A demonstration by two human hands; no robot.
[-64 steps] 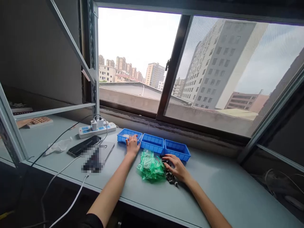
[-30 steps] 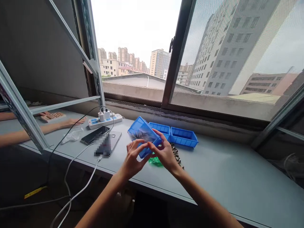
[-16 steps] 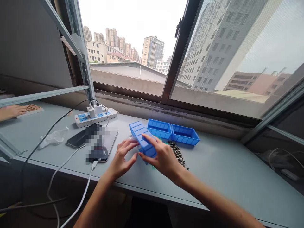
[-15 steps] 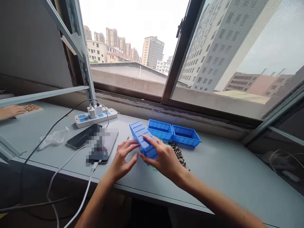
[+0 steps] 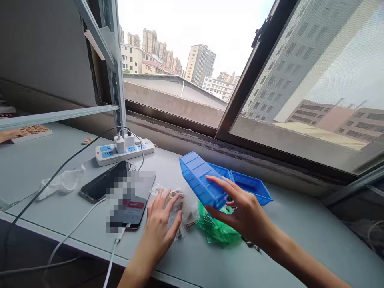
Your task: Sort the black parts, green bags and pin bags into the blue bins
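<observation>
My right hand (image 5: 244,206) grips a blue plastic bin (image 5: 201,176) that is tipped over, its ribbed underside towards me. Beside a clear plastic bag (image 5: 187,208) with small metal pins in and around it, my left hand (image 5: 160,220) is empty, fingers spread. Whether its fingertips touch the bag I cannot tell. Under the raised bin lies a crumpled green plastic bag (image 5: 219,230). A few small dark metal pieces (image 5: 252,245) show below my right hand, which hides part of the pile.
Behind stand two more blue bins, one (image 5: 252,188) beside the window ledge, the other (image 5: 219,169) partly covered. To the left are two phones or tablets (image 5: 105,182) (image 5: 139,204), cables, a power strip (image 5: 126,152) and crumpled plastic (image 5: 64,182). Another person's hand (image 5: 9,135) rests by a tray at far left.
My left hand has come off the bin and opened. My right hand has lifted the bin to the right, uncovering the clear and green bags. The camera view has shifted.
</observation>
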